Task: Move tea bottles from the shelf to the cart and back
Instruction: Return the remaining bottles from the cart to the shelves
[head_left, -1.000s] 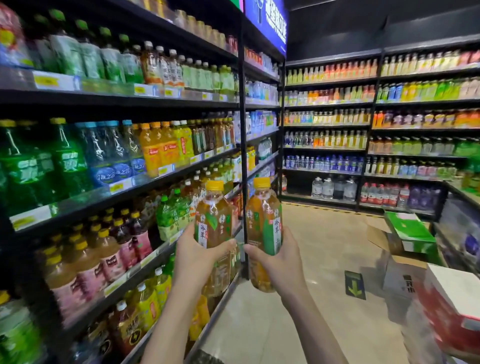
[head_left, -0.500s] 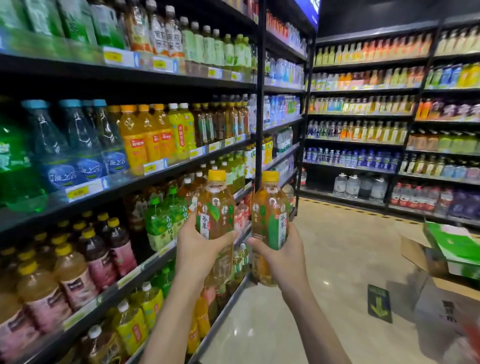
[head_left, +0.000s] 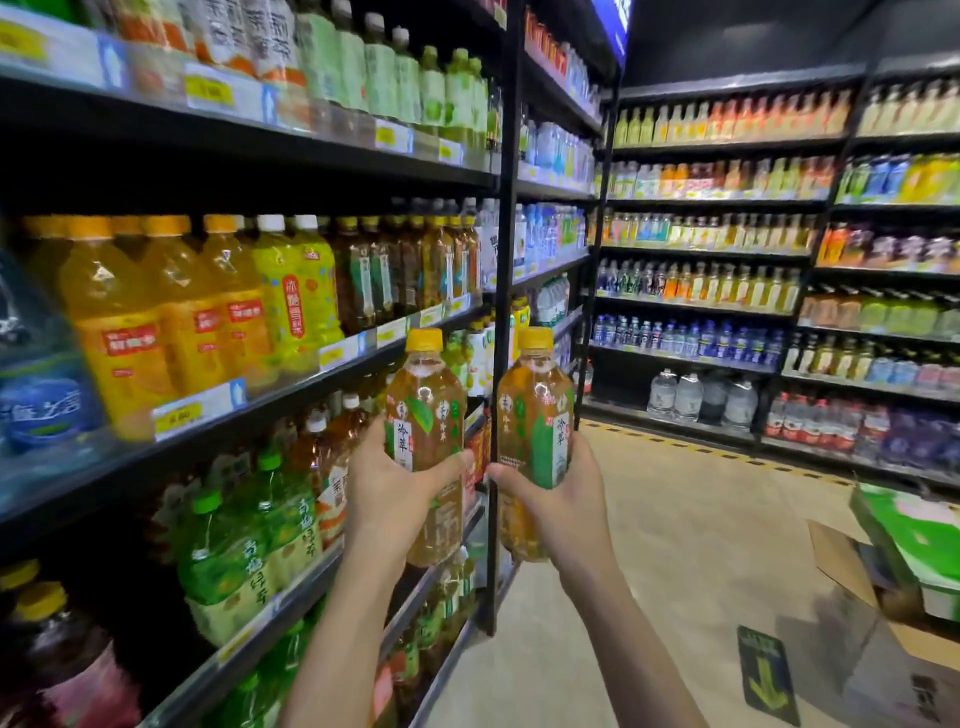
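I hold two amber tea bottles with yellow caps and green labels upright in front of me. My left hand (head_left: 387, 493) grips the left tea bottle (head_left: 425, 410) around its middle. My right hand (head_left: 563, 501) grips the right tea bottle (head_left: 535, 410) the same way. Both bottles hang in the aisle just right of the black shelf (head_left: 291, 384) full of drinks, close to its upright post (head_left: 501, 312). No cart is visible.
Rows of orange, yellow and green drink bottles (head_left: 208, 306) fill the shelves on my left. More stocked shelves (head_left: 727, 312) line the far wall. Open cardboard boxes (head_left: 883, 597) with green packs sit on the floor at the right, beside a floor arrow sticker (head_left: 766, 680).
The view has moved forward along the aisle and closer to the shelf. Both hands keep the bottles upright in the same grip, now slightly higher and further along the shelf.
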